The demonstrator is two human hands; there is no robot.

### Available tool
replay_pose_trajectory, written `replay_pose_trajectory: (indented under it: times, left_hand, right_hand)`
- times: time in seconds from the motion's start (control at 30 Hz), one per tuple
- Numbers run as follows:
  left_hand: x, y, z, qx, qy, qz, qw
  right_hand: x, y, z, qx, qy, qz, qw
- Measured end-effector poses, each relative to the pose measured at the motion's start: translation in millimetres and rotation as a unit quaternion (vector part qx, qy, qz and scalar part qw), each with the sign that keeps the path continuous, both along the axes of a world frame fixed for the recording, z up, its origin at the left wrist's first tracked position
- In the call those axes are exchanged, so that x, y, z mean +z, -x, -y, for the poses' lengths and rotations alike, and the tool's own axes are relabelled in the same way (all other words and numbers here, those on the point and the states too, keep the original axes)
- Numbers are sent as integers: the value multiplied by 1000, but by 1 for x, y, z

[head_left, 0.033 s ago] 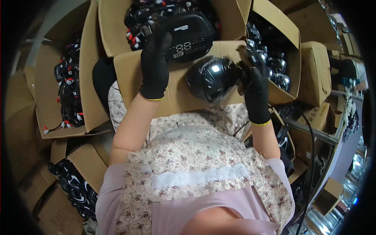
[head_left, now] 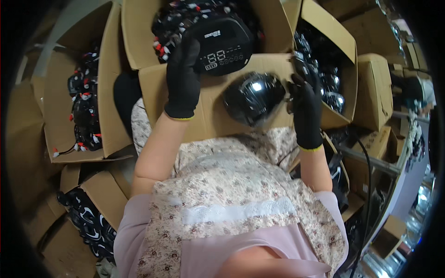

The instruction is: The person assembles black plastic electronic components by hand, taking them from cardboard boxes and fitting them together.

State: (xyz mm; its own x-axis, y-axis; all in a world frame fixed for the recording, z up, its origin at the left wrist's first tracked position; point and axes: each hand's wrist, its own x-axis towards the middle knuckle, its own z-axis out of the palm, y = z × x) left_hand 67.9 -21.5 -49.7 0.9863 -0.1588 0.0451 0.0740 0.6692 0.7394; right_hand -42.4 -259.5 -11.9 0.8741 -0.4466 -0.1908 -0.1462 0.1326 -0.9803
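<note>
My left hand (head_left: 183, 76), in a black glove, grips the left edge of a black display panel (head_left: 222, 48) with pale digit segments on its face. A glossy black rounded housing (head_left: 254, 98), seemingly in clear film, lies on a cardboard surface (head_left: 208, 125) in front of me. To the right of it is my right hand (head_left: 307, 104), also gloved in black, with its fingers curled. A dark shiny part (head_left: 301, 67) shows at its fingertips; blur and the dark glove hide its shape.
Behind the panel stands a carton (head_left: 273, 32) of black parts with red and white connectors. Another such carton (head_left: 58, 111) is at the left. Glossy black housings fill a box (head_left: 327, 25) on the right. A black cable (head_left: 369, 185) hangs at the lower right.
The dark part at my right hand has turned and looks narrower, and the curled fingers show a little apart from the housing. My left hand keeps the panel in place.
</note>
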Motion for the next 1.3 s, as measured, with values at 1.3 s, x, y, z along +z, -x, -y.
replay_pose_trajectory:
  times: [1.3]
  left_hand:
    - [24,55,-18,131,-237,183,945]
  right_hand:
    - [33,-56,-112,95,538,382,746]
